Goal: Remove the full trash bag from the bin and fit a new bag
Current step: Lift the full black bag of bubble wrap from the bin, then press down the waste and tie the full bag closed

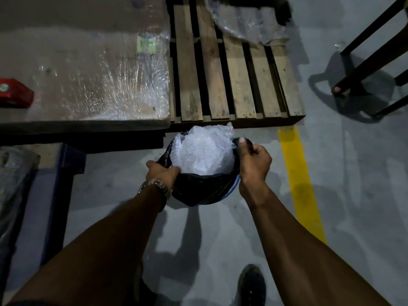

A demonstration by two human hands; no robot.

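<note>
A black trash bag (199,188) lines a small bin on the grey floor; only a sliver of the bin's blue rim (235,183) shows at the right. Crumpled clear bubble wrap (204,151) fills the bag and rises above its mouth. My left hand (162,173), with a metal watch on the wrist, grips the bag's edge on the left side. My right hand (254,163) pinches the bag's edge on the right side, thumb up. Both hands hold the bag's mouth stretched between them.
A wooden pallet (231,69) lies just behind the bin. At left stands a low block wrapped in clear film (88,69) with a red object (15,92) on it. A yellow floor line (298,177) runs at right, dark chair legs (373,54) beyond. My shoe (251,286) is below.
</note>
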